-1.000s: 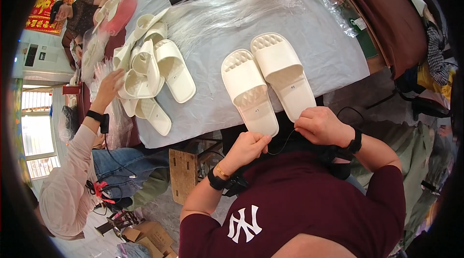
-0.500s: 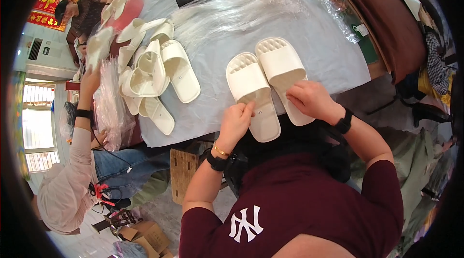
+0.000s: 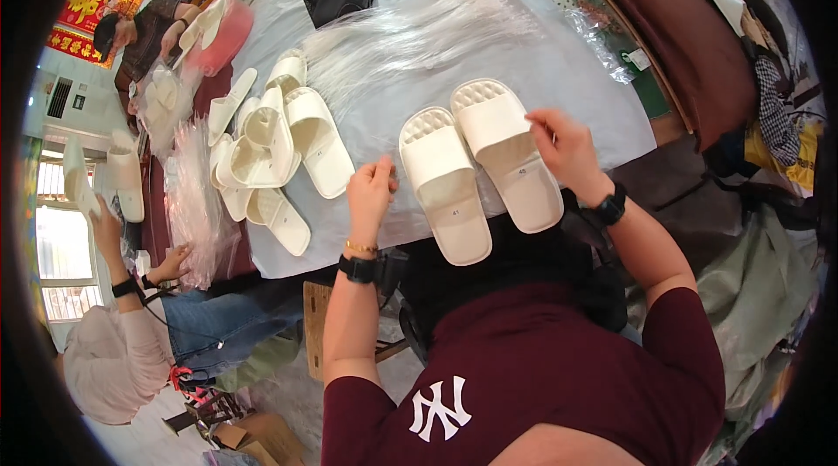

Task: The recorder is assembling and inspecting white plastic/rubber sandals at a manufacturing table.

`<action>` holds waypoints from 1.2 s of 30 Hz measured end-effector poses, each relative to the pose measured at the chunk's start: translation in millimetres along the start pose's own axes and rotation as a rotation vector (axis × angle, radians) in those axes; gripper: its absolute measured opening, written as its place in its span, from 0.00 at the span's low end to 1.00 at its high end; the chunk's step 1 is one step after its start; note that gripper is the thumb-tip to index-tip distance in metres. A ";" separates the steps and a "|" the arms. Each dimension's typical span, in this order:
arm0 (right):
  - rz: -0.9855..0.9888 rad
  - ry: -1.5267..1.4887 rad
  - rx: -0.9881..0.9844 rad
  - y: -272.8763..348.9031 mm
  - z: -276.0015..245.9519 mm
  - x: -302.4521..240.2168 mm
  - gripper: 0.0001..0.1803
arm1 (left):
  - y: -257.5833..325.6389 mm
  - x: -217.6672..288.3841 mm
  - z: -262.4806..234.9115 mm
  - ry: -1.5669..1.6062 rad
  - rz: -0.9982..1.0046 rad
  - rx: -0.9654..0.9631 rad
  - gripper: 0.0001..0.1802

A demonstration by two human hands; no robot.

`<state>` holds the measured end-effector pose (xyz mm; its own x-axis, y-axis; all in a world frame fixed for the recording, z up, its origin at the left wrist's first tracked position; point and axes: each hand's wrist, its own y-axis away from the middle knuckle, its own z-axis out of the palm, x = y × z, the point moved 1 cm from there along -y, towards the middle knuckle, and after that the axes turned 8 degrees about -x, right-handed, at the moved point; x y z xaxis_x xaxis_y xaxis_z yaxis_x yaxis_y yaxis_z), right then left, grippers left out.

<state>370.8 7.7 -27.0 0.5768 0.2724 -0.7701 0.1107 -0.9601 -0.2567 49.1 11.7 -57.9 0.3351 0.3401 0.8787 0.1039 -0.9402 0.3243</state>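
Two cream slippers lie side by side on the grey table (image 3: 559, 65), at its near edge, soles down; the left slipper (image 3: 443, 182) and the right slipper (image 3: 506, 152) run long-axis away from the person, toes far, heels overhanging toward the lap; the left hand (image 3: 371, 191) hovers just left of the pair, fingers curled, pinching something too small to tell; the right hand (image 3: 563, 147) touches the right slipper's outer edge, fingers bent; half a second ago both hands pressed on the straps; left of the pair sits a heap of slippers (image 3: 262, 147).
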 end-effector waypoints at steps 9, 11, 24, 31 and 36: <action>0.253 0.009 0.018 -87.6 27.0 64.9 0.13 | -47.5 25.8 9.3 -0.074 -0.024 -0.052 0.19; 0.262 0.031 -0.006 -94.9 27.7 63.6 0.12 | -52.8 22.7 10.9 -0.085 -0.011 -0.056 0.18; 0.052 -0.437 0.048 -117.5 48.2 26.4 0.09 | -49.2 77.3 49.1 0.547 0.374 -0.009 0.10; 0.061 -0.663 -0.054 -111.0 73.2 11.8 0.09 | -56.4 79.3 82.8 0.333 0.381 -0.116 0.10; 0.013 -0.690 -0.092 -109.2 75.9 9.8 0.10 | -58.2 71.8 89.2 0.240 0.415 -0.160 0.11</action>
<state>302.9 119.9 -50.8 -0.0645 0.2091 -0.9758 0.1930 -0.9567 -0.2178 150.6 89.2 -45.0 0.0911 -0.0501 0.9946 -0.1438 -0.9889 -0.0366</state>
